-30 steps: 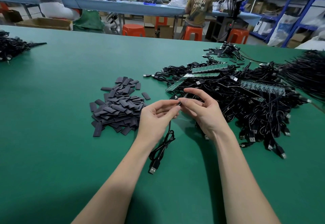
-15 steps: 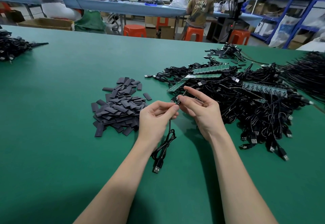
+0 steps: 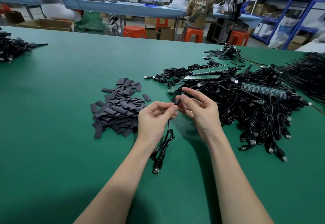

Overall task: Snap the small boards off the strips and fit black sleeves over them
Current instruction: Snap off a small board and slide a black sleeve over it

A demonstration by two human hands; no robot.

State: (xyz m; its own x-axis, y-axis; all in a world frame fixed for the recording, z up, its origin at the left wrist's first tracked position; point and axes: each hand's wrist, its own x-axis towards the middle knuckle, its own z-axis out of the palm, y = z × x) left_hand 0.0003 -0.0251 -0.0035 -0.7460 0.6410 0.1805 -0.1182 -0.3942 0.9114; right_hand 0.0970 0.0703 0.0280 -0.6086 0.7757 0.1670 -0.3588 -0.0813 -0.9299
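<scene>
My left hand (image 3: 155,118) pinches the upper end of a thin black USB cable (image 3: 162,150), whose coil and plug hang down onto the green table (image 3: 52,135). My right hand (image 3: 198,109) pinches a small black sleeve (image 3: 177,102) at that cable end, right against the left fingertips. The small board inside is hidden. A pile of flat black sleeves (image 3: 117,109) lies just left of my hands. Green board strips (image 3: 202,77) rest on a heap of black cables (image 3: 255,111) to the right.
Another cable bundle (image 3: 12,47) lies at the far left edge and a small pile of finished pieces (image 3: 226,53) at the back right. Two people sit at a blue bench (image 3: 123,9) behind, with orange stools (image 3: 134,32) and shelving.
Both hands stay together in front of me with little movement. The right fingers have shifted along the cable end, and the black sleeve now shows between the fingertips.
</scene>
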